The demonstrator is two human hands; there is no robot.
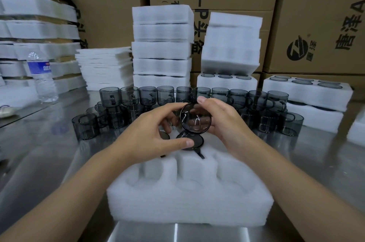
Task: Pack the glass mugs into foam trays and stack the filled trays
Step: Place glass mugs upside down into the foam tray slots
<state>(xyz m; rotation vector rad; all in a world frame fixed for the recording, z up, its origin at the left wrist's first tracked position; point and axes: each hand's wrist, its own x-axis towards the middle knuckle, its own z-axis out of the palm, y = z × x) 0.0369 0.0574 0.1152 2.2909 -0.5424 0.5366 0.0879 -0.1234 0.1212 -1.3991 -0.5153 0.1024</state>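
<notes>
Centre frame, the glass mug [195, 119] is hovering over the foam tray [189, 202], with the right hand [223, 121] and left hand [158, 133] both curling fingers round it. A seated mug [190, 141] is already sitting in a far pocket, so the next move looks like lowering this one in beside it. Loose mugs [158, 95] are crowding behind, and filled trays [308, 91] are waiting at right.

We see only our own two arms: the left hand [156, 133] and right hand [223, 121] are bare, with slim fingers [181, 143] and short, plainly trimmed nails [201, 100], and the left forearm [79, 188] and right forearm [296, 178] are bare and smooth out to the picture's edges.
</notes>
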